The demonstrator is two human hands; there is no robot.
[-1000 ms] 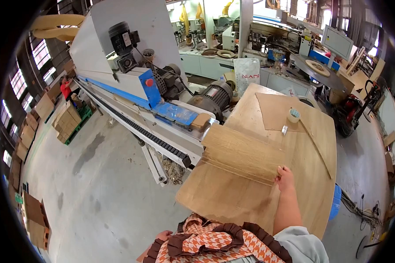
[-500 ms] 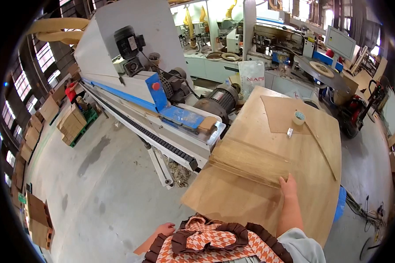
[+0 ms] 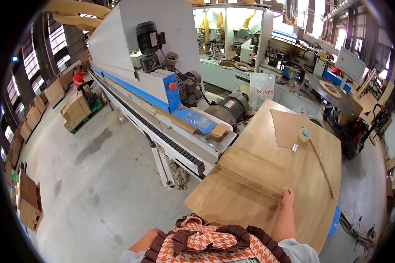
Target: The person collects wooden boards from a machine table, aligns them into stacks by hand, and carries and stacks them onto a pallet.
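A thin stack of wood-grain panels (image 3: 254,170) lies across a large wood-topped table (image 3: 224,199), its far left end beside the machine's end. My right hand (image 3: 287,197) is closed on the near right corner of the stack. My left forearm (image 3: 145,240) shows at the left of the checked apron (image 3: 197,239), and the left hand itself is hidden behind the apron's frill. Further back on the table are a roll of tape (image 3: 304,134), a small silvery item (image 3: 295,148), a brown sheet (image 3: 287,127) and a long thin strip (image 3: 322,168).
A long machine (image 3: 162,125) with a blue and white bed runs along the table's left side. Behind the table stand a motor (image 3: 232,107) and a white sack (image 3: 262,90). A person in red (image 3: 78,79) is by stacked boards (image 3: 74,111) at the far left.
My left hand, visible beside the apron half a second ago, has dropped out of sight behind it. My right hand stays at the stack's corner. The view has shifted slightly.
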